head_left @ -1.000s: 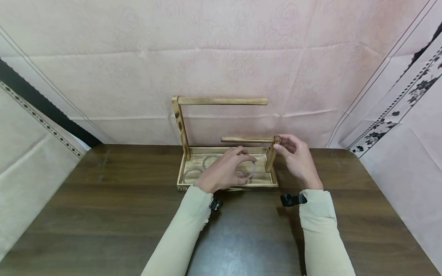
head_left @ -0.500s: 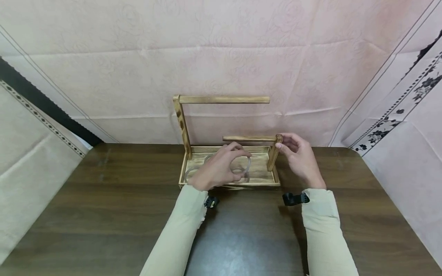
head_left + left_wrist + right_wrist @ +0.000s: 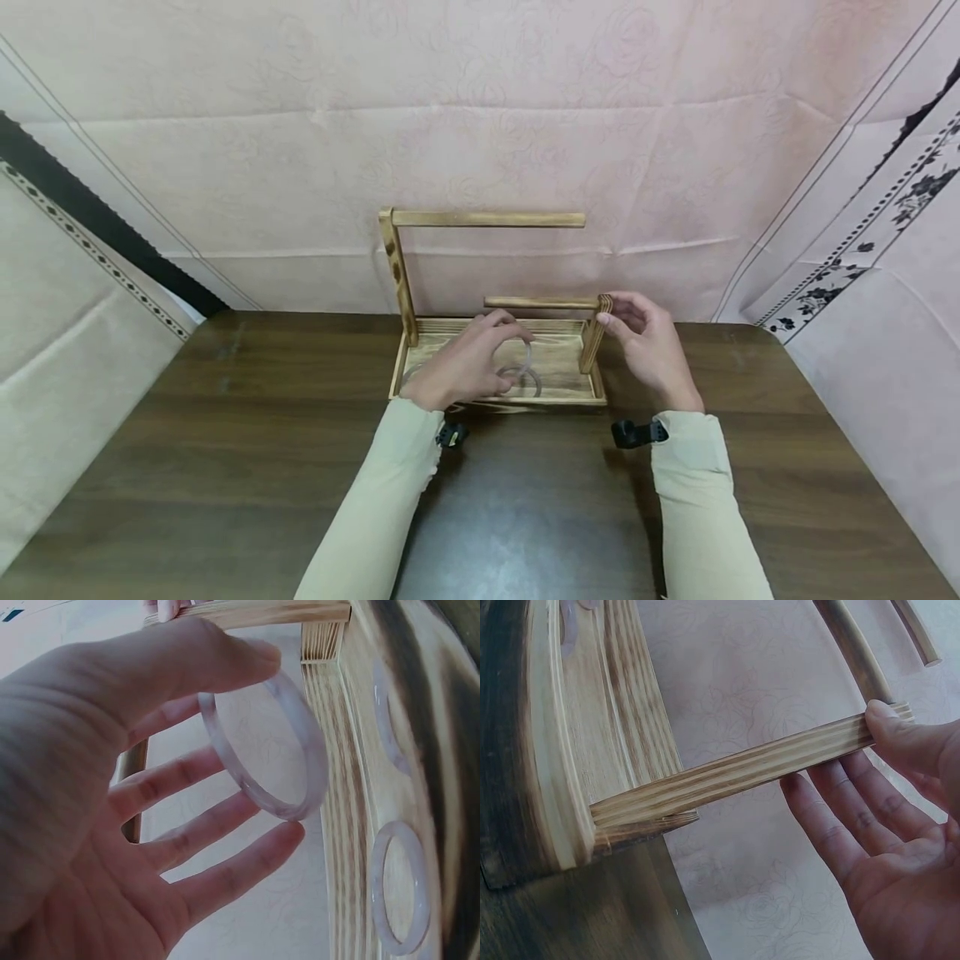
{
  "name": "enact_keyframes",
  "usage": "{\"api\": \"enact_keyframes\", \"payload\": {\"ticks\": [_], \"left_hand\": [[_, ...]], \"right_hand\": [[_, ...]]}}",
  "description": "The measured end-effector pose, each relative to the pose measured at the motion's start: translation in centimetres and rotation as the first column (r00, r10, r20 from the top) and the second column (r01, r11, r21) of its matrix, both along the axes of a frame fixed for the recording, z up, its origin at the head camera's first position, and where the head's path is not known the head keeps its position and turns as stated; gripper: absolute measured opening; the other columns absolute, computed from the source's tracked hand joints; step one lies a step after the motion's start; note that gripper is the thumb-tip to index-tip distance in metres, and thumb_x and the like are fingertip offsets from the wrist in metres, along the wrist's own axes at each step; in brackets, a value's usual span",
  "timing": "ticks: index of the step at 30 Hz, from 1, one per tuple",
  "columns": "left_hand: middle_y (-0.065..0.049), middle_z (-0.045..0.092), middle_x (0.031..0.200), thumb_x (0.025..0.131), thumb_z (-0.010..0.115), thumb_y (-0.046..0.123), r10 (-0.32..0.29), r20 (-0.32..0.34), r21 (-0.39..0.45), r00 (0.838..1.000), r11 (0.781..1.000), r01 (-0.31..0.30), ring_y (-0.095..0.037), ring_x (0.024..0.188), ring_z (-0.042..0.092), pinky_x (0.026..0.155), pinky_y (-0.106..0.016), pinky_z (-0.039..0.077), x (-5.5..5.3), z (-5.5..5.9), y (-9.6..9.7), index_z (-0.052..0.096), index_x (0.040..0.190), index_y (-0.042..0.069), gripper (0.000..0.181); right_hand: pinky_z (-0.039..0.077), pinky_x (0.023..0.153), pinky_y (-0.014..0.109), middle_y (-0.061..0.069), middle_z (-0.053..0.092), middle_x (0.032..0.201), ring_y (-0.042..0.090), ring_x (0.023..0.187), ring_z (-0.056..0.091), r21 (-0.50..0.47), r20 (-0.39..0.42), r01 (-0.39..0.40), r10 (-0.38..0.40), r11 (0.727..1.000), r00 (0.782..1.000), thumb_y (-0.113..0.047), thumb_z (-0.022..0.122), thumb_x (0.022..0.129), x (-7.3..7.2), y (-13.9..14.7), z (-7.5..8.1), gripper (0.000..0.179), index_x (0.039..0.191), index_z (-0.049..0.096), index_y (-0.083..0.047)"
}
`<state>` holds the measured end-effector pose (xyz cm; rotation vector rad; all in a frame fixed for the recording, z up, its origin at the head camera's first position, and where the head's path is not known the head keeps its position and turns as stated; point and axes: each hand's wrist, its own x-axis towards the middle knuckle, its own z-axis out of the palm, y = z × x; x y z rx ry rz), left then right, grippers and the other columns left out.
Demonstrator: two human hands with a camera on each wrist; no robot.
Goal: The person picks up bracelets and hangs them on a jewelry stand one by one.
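Cloth with a faint rose pattern (image 3: 480,150) rises behind everything and fills the upper part of the head view. Below it spreads the dark brown counter (image 3: 300,467), and by its back edge sits a wooden stand (image 3: 564,354) with a shallow tray (image 3: 543,402) as its base. A long rod (image 3: 487,219) runs rightward from the tall left post (image 3: 400,279); a shorter rod (image 3: 532,302), lower down, runs leftward from the short right post (image 3: 591,346). The right hand (image 3: 652,346) grasps that short right post near its top, thumb on one side, fingers on the other. Over the tray, the left hand (image 3: 465,360) pinches one pale bangle (image 3: 316,772) between thumb and fingers, raised above the tray floor. Two more bangles (image 3: 421,900) lie in the tray; a further arc beneath the held one may be another or only a shadow.
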<state>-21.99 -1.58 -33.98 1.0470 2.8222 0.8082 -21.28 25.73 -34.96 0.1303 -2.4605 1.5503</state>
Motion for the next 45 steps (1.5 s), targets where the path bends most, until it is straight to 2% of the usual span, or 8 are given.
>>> {"api": "enact_keyframes", "payload": {"ticks": [6,14,18,23,26,31,35,45], "left_hand": [[0.003,0.054,0.137,0.08,0.085,0.011,0.008,0.016,-0.009,1.0,1.0,-0.007,-0.021,0.126,0.05,0.101,-0.038,0.051,-0.1,0.0,-0.2,0.064,0.131,0.026,0.057],[0.001,0.055,0.138,0.083,0.081,0.015,0.026,-0.009,-0.032,1.0,0.999,-0.026,-0.024,0.124,0.052,0.104,-0.042,0.05,-0.1,0.1,-0.9,0.065,0.127,0.025,0.047],[-0.001,0.053,0.141,0.083,0.081,0.015,0.033,0.016,-0.029,0.999,0.999,-0.032,-0.025,0.117,0.052,0.099,-0.042,0.051,-0.2,0.2,-1.5,0.063,0.129,0.024,0.05],[-0.007,0.038,0.161,0.082,0.082,0.013,0.072,0.057,-0.022,0.996,0.997,-0.07,-0.03,0.143,0.041,0.102,-0.046,0.051,-0.3,0.3,-2.0,0.061,0.13,0.027,0.054],[-0.008,0.035,0.164,0.086,0.079,0.016,0.086,0.047,-0.028,0.995,0.996,-0.085,-0.029,0.139,0.044,0.096,-0.044,0.053,-0.3,0.3,-2.1,0.06,0.131,0.027,0.049],[-0.005,0.043,0.154,0.088,0.078,0.016,0.102,0.044,-0.027,0.994,0.995,-0.101,-0.024,0.121,0.05,0.084,-0.037,0.053,-0.3,0.4,-2.4,0.06,0.133,0.026,0.049],[-0.004,0.043,0.154,0.086,0.079,0.011,0.118,0.059,-0.017,0.991,0.993,-0.118,-0.024,0.131,0.047,0.089,-0.038,0.052,-0.3,0.5,-2.7,0.059,0.133,0.027,0.054],[-0.001,0.051,0.131,0.086,0.077,0.009,0.11,0.025,0.037,0.994,0.993,-0.111,-0.025,0.116,0.051,0.091,-0.037,0.049,-0.5,0.8,-3.5,0.06,0.131,0.024,0.051]], "right_hand": [[0.051,0.089,0.01,0.016,0.065,0.127,0.019,0.116,0.062,-0.002,0.012,0.004,-0.004,1.0,1.0,-0.021,0.064,0.102,0.0,0.1,-0.1,0.039,0.137,0.059,-0.006],[0.052,0.087,0.01,0.018,0.065,0.125,0.002,0.104,0.062,-0.05,0.003,-0.01,0.011,0.999,1.0,-0.018,0.065,0.101,0.0,-0.1,-0.1,0.039,0.136,0.059,-0.003],[0.052,0.087,0.009,0.018,0.065,0.125,0.002,0.104,0.062,-0.038,0.002,-0.011,0.011,0.999,1.0,-0.019,0.065,0.101,0.0,-0.1,0.0,0.038,0.136,0.059,-0.003],[0.052,0.087,0.009,0.017,0.065,0.124,0.009,0.109,0.062,-0.008,-0.004,0.001,-0.001,1.0,1.0,-0.02,0.065,0.101,0.0,-0.1,0.1,0.037,0.134,0.06,-0.003],[0.052,0.088,0.009,0.016,0.065,0.123,0.013,0.113,0.063,-0.005,-0.004,0.005,-0.005,1.0,1.0,-0.02,0.065,0.101,0.0,-0.1,0.1,0.036,0.133,0.06,-0.002],[0.051,0.089,0.009,0.015,0.064,0.122,0.019,0.116,0.063,-0.001,0.0,0.007,-0.007,1.0,1.0,-0.02,0.065,0.101,0.0,-0.2,0.0,0.036,0.133,0.06,-0.003],[0.051,0.09,0.01,0.013,0.064,0.123,0.019,0.118,0.063,-0.004,0.006,0.009,-0.009,1.0,1.0,-0.021,0.065,0.101,0.0,-0.2,-0.1,0.037,0.134,0.06,-0.004],[0.05,0.09,0.01,0.014,0.065,0.125,0.018,0.118,0.062,-0.003,0.011,0.008,-0.008,1.0,1.0,-0.022,0.065,0.101,0.0,0.0,-0.1,0.037,0.134,0.06,-0.005]]}}
